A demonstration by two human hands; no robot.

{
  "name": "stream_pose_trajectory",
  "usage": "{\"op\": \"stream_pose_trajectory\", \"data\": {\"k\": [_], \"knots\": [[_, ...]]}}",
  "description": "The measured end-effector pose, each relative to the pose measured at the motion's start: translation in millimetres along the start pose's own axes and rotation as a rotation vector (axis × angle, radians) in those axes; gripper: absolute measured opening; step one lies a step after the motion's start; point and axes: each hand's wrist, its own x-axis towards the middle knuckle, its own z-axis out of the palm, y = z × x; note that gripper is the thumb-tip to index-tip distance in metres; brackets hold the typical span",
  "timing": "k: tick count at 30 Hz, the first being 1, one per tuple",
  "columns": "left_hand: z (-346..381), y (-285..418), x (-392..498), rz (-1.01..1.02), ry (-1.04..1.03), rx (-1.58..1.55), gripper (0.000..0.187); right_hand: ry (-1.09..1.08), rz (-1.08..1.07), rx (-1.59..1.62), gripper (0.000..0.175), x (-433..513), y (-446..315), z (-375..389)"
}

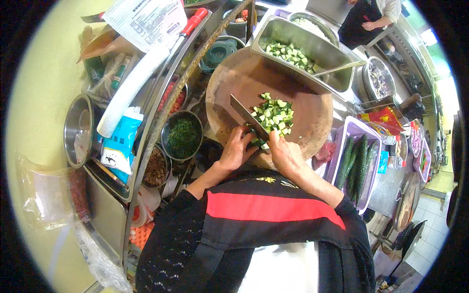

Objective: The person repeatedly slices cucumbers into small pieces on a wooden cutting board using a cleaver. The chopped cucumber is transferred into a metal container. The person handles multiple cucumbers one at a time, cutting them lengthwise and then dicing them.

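My right hand grips a cleaver, its blade slanting up and left over a round wooden chopping block. Against the blade's left side, my left hand holds cucumber pieces down with bent fingers. To the right of the blade lies a heap of diced cucumber with dark green skin. Beyond it, a steel food pan rests at the block's far edge. More cucumber dice and a long-handled utensil are inside that pan.
A purple basket with whole cucumbers stands right of the block. On the left are bowls, one with chopped greens, below a metal shelf edge. A person stands at the far right. Bowls line the right counter.
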Motion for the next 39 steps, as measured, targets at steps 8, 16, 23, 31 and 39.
{"op": "stream_pose_trajectory", "data": {"k": [8, 16, 23, 31, 39], "knots": [[0.4, -1.8, 8.9, -0.061, -0.046, -0.016, 0.039, 0.058, -0.019, 0.059, 0.018, 69.0, 1.9, 20.9], [-4.9, -17.9, -5.0, -0.063, 0.002, -0.072, 0.053, 0.079, -0.001, 0.07, 0.022, 15.2, -4.0, -16.4], [-0.9, -17.9, -3.6, 0.016, -0.073, 0.002, 0.042, 0.019, 0.024, 0.045, 0.017, 12.7, -5.4, 17.1], [-2.4, -13.2, -1.6, 0.021, -0.055, 0.039, 0.035, 0.151, -0.033, 0.079, 0.015, 62.7, -5.3, 14.6], [1.5, -16.6, -15.2, 0.045, 0.055, -0.041, 0.023, 0.079, -0.05, 0.098, 0.019, 12.4, -11.3, -3.3]]}}
